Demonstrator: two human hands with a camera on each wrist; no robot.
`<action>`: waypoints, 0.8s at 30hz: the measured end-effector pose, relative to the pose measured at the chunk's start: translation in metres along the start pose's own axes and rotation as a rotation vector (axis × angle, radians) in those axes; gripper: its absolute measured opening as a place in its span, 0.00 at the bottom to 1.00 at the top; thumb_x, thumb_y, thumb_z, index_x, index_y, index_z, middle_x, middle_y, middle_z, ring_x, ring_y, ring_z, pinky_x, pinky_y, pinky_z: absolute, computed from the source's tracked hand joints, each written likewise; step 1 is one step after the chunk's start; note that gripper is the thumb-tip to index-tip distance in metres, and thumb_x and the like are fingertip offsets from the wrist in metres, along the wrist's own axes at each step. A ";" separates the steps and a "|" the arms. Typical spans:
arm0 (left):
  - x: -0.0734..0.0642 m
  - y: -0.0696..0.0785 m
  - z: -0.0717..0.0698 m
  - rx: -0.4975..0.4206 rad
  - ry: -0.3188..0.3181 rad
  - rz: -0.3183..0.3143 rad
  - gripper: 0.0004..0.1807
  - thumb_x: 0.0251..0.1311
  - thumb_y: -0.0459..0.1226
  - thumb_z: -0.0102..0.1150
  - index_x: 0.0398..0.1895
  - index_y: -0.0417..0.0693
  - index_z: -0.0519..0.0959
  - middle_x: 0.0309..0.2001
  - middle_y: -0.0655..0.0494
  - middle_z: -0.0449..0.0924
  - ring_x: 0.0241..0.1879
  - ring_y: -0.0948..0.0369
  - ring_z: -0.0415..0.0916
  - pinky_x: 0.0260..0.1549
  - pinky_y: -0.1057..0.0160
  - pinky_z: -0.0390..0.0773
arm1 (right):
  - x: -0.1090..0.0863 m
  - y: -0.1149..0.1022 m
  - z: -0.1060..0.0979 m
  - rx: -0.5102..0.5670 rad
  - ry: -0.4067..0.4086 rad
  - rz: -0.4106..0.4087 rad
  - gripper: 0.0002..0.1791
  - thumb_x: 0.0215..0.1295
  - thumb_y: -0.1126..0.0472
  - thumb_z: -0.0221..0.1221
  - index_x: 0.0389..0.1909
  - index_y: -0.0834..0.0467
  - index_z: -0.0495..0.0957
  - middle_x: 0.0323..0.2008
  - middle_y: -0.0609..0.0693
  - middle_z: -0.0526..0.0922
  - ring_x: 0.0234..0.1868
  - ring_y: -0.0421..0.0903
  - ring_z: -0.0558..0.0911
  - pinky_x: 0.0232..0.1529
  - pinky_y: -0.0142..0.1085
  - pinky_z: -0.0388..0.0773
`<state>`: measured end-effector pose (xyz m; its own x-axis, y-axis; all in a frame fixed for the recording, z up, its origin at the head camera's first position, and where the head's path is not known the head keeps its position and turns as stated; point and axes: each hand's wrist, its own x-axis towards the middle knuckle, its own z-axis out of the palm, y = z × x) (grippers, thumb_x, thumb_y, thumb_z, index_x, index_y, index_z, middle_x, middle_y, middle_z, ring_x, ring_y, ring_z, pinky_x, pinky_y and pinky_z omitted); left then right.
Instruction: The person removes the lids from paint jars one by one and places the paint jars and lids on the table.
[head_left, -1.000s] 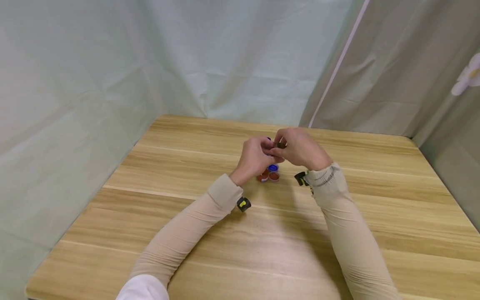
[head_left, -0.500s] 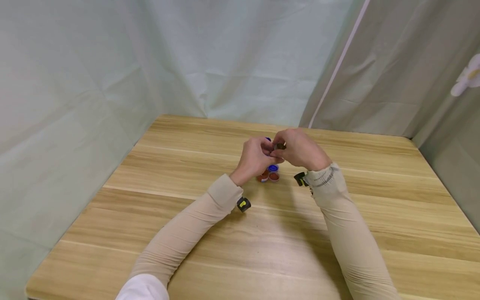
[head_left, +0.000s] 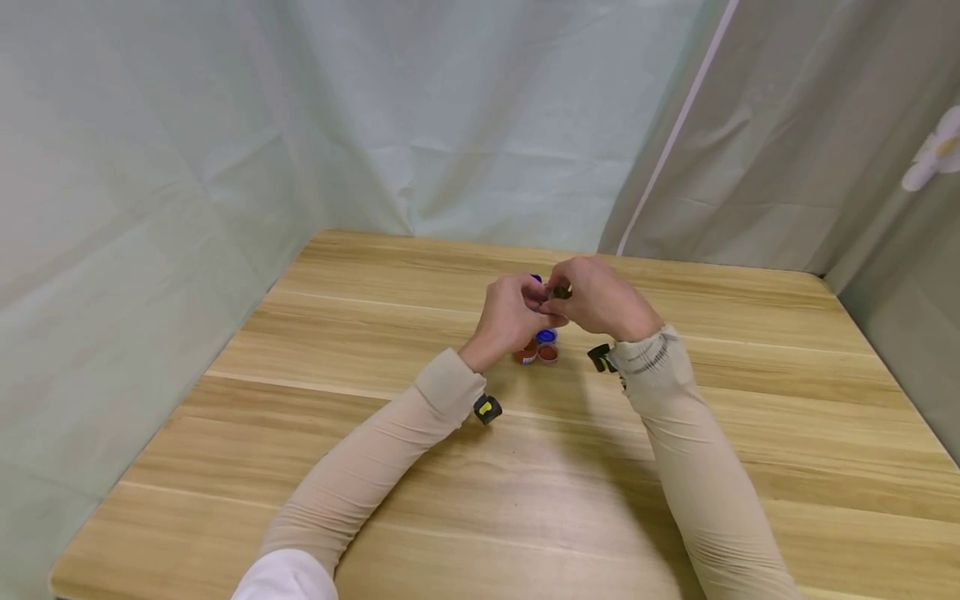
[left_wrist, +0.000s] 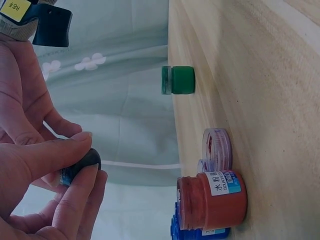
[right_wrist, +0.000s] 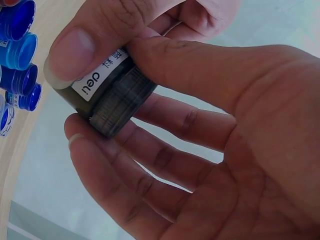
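Note:
Above the far middle of the table, both hands meet at a small dark paint jar (right_wrist: 112, 97) with a white "deli" label. My left hand (head_left: 506, 315) grips its body, thumb pressed against the label in the right wrist view. The fingers and thumb of my right hand (head_left: 603, 298) are round the ribbed, see-through lid end. In the left wrist view the jar lies tilted between the left thumb and fingers, partly hidden by them. Just below the hands stand a red-brown paint jar (left_wrist: 222, 200) with its top off and a clear lid (left_wrist: 218, 149).
A green paint jar (left_wrist: 182, 80) stands apart on the wooden table (head_left: 420, 500). Several blue paint jars (right_wrist: 19, 50) cluster beside the hands, one blue piece (head_left: 546, 336) showing in the head view. Pale curtains (head_left: 480, 125) hang behind the table.
Both hands stay in nearly the same place. The right hand's fingertips have shifted slightly round the dark jar's lid end. The jars on the table have not moved.

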<state>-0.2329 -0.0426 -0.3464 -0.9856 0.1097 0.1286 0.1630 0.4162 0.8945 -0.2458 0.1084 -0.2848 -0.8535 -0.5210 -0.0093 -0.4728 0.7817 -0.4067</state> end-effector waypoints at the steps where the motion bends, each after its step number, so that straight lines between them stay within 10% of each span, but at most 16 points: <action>1: 0.000 0.000 0.000 0.000 0.000 0.003 0.14 0.50 0.36 0.80 0.39 0.42 0.87 0.38 0.48 0.90 0.36 0.58 0.89 0.35 0.66 0.86 | 0.000 0.000 0.000 -0.001 0.001 0.001 0.05 0.69 0.63 0.63 0.40 0.60 0.85 0.36 0.54 0.87 0.28 0.46 0.75 0.30 0.36 0.71; 16: 0.000 0.002 0.003 0.025 0.015 0.030 0.12 0.51 0.38 0.80 0.36 0.45 0.87 0.33 0.51 0.90 0.31 0.62 0.87 0.34 0.67 0.84 | -0.004 0.003 0.000 -0.005 0.056 0.054 0.15 0.68 0.52 0.67 0.42 0.61 0.83 0.39 0.56 0.88 0.33 0.48 0.80 0.33 0.38 0.77; 24: 0.000 0.000 0.004 0.018 0.007 0.019 0.13 0.51 0.37 0.79 0.38 0.43 0.87 0.36 0.50 0.90 0.34 0.60 0.89 0.35 0.67 0.86 | -0.003 0.001 0.000 -0.006 0.044 0.028 0.07 0.69 0.63 0.63 0.44 0.60 0.83 0.43 0.56 0.88 0.36 0.49 0.81 0.36 0.39 0.77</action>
<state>-0.2330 -0.0391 -0.3476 -0.9825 0.1115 0.1491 0.1829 0.4302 0.8840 -0.2440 0.1105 -0.2852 -0.8753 -0.4832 0.0200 -0.4497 0.7981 -0.4010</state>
